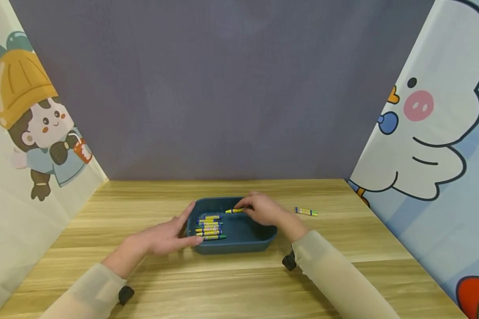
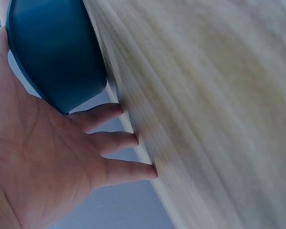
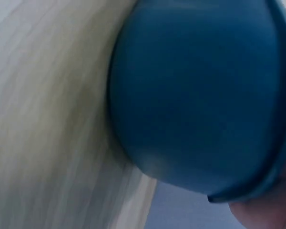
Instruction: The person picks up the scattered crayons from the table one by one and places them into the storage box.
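Observation:
A dark blue tray (image 1: pixel 239 247) sits on the table, with several crayons (image 1: pixel 210 228) in yellow-and-blue wrappers lined up in its left part. My left hand (image 1: pixel 165 237) is spread against the tray's left end, thumb over the near rim. In the left wrist view its other fingers (image 2: pixel 128 170) are straight, tips at the tabletop. Inside the tray's far side, my right hand (image 1: pixel 265 210) pinches a yellow crayon (image 1: pixel 234 211) between thumb and fingers. The tray's outer wall (image 3: pixel 195 100) fills most of the right wrist view and hides nearly all of that hand.
Another crayon (image 1: pixel 306 212), with a yellow-green tip, lies on the wooden table (image 1: pixel 231 288) to the right of the tray. A grey panel (image 1: pixel 231 88) rises behind the table. Printed cartoon sheets (image 1: pixel 435 106) stand at both sides.

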### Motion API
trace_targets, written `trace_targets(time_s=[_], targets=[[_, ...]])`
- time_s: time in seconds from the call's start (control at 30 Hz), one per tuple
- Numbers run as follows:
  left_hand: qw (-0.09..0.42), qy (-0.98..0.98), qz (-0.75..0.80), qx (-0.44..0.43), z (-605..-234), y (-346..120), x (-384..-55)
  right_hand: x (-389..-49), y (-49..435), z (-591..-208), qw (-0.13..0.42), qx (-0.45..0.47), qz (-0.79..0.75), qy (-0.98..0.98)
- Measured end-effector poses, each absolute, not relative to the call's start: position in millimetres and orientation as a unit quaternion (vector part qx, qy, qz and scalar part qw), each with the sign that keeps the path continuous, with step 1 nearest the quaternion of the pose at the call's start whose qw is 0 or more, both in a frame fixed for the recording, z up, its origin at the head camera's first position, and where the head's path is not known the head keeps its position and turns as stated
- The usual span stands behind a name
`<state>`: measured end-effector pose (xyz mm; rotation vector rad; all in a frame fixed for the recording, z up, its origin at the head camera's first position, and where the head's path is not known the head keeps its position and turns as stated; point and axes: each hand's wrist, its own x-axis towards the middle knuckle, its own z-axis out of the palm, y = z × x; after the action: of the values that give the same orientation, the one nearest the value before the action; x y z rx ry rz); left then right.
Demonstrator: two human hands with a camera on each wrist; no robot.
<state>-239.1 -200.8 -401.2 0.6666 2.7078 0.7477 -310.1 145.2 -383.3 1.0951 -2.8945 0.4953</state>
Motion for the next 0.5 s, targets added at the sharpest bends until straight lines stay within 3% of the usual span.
trace_targets(time_s=[0.5], targets=[[0.14,0.925,0.267,0.232,-403,-201,-240,-303,126,-404,0.026,0.336,0.013,-0.941]])
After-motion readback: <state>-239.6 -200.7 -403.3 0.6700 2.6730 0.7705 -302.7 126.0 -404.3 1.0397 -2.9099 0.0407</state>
